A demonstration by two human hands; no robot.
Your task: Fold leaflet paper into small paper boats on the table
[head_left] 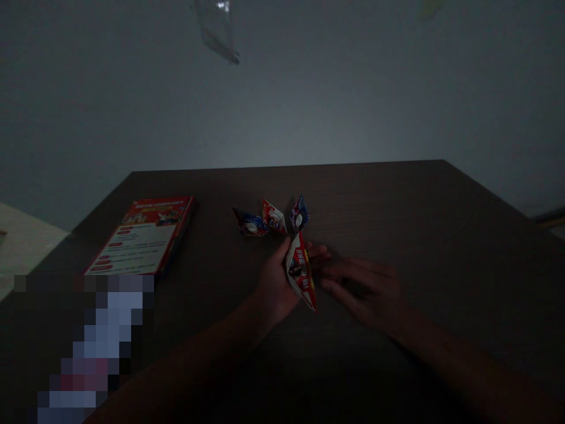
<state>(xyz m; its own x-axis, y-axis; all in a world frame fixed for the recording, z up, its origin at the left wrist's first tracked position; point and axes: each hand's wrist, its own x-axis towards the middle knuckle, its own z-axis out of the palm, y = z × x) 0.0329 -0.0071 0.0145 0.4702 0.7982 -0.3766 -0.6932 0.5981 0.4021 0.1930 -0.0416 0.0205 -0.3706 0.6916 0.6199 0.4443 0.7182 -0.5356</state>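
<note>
My left hand (276,282) holds a folded paper boat (300,272), red and white with printed pictures and lettering, between thumb and fingers above the table. Close to the boat's right side is my right hand (368,288), its thumb and fingers apart and stretched toward it; whether the fingertips touch the paper I cannot tell. Just beyond stand three more folded paper pieces: a dark blue one (251,225), a red and white one (274,217) and a blue and white one (299,215).
On the left of the dark wooden table (375,200) lies a thick red and white printed book or box (143,235). A pixelated patch covers the area in front of it. A pale wall (331,88) rises behind the table, with a clear plastic piece (216,29) on it.
</note>
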